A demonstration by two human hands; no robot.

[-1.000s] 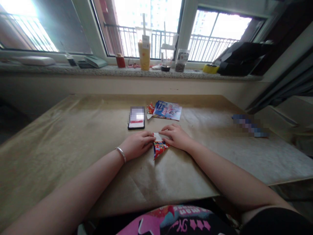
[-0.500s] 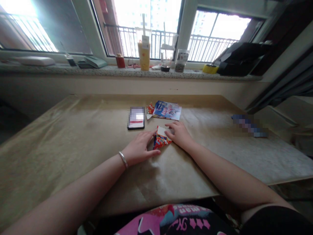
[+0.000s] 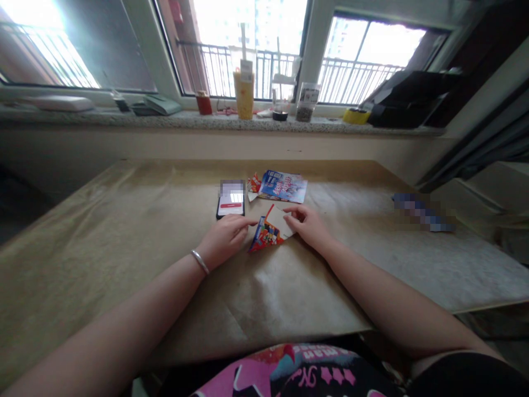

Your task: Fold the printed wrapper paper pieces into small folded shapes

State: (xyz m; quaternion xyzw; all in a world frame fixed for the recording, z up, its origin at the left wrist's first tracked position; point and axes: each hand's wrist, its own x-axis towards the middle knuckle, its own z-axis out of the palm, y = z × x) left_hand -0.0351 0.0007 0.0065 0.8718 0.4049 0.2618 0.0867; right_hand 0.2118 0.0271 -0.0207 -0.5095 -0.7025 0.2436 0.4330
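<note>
A folded piece of printed paper [image 3: 270, 234], red and blue with cartoon figures and a pale blank flap, rests on the table between my hands. My right hand [image 3: 308, 223] pinches its upper right edge between thumb and fingers. At the paper's left edge, my left hand [image 3: 225, 237] reaches with its index finger stretched out, the tip at or very near the blue corner. The left thumb sits lower, apart from that finger, and the other left fingers are partly hidden. Just beyond my left hand lies a phone [image 3: 231, 199] with a lit screen, partly pixelated.
Behind the paper lie a blue printed booklet [image 3: 285, 186] and a small red folded paper piece [image 3: 254, 183]. A blurred bluish item [image 3: 421, 212] is at the table's right. Drink cups [image 3: 243, 94] and yellow tape [image 3: 355, 115] stand on the windowsill [image 3: 165, 122].
My left hand has drawn back leftward from the paper. The right fingers have closed on its edge, and the paper has turned, showing more of its pale flap.
</note>
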